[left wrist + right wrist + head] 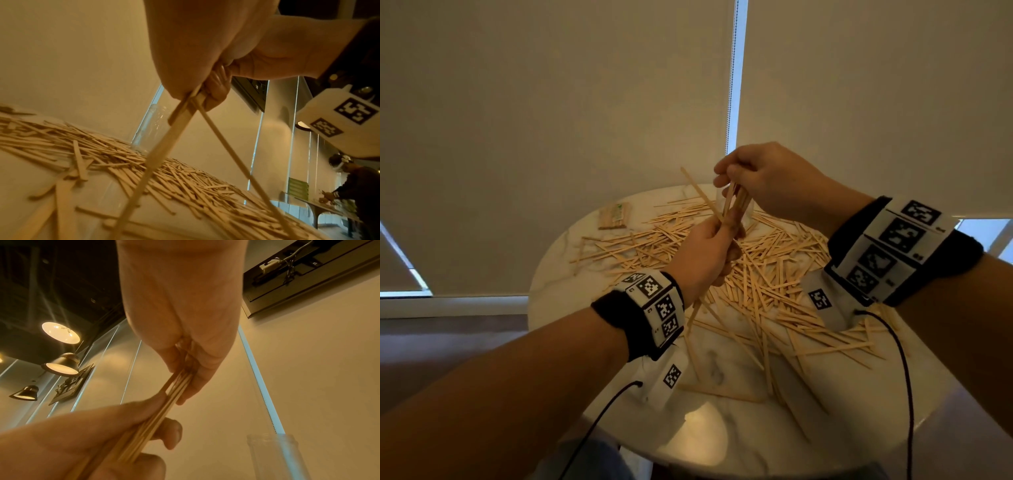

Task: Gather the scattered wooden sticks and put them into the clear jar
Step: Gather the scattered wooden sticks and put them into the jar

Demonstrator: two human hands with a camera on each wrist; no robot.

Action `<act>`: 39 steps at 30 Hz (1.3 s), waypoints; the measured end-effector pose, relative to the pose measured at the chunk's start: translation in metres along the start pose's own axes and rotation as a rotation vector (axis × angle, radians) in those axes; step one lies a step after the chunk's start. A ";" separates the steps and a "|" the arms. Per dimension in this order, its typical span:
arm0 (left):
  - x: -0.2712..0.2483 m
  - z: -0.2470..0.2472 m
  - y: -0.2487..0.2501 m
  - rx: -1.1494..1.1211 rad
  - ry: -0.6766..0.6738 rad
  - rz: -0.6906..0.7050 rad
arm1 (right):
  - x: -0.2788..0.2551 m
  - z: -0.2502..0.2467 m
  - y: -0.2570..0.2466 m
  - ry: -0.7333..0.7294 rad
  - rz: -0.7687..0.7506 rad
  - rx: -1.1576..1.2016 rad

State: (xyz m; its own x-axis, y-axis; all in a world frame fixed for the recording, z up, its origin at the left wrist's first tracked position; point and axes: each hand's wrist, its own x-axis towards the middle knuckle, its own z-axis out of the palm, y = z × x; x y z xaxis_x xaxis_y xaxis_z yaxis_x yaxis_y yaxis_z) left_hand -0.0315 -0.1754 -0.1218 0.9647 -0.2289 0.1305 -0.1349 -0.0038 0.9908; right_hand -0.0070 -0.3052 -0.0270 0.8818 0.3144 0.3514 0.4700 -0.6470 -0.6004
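Two hands hold one bundle of wooden sticks above a round worktop strewn with more of them.

The pale marble worktop (722, 428) carries a wide scatter of loose sticks (767, 274) across its middle and right side, with a small wrapped packet of sticks (614, 216) lying apart at its far left. The clear jar (153, 128) stands upright at the far edge of the scatter, mostly hidden behind the hands in the head view. The right hand (767, 178) is raised above the worktop with its fingers curled down round the top of the held bundle (164, 410). The left hand (709, 250), just below it, grips the same bundle lower down, thumb and fingers closed round the sticks, whose lower ends splay out beneath the wrist.
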 end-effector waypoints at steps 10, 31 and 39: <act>-0.003 0.007 -0.002 0.199 -0.118 0.019 | 0.004 -0.003 -0.006 -0.016 -0.035 -0.101; 0.005 -0.048 -0.001 0.014 0.306 -0.021 | -0.118 0.082 0.034 -0.814 0.237 -0.774; -0.008 -0.070 -0.001 -0.073 0.396 -0.063 | -0.083 0.086 0.063 -0.644 0.105 -0.542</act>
State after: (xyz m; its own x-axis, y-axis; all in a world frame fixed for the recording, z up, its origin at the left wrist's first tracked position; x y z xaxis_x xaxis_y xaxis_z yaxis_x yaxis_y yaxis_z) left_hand -0.0235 -0.1055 -0.1219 0.9850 0.1621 0.0587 -0.0702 0.0667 0.9953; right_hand -0.0476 -0.3127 -0.1557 0.8468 0.4619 -0.2636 0.4457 -0.8868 -0.1222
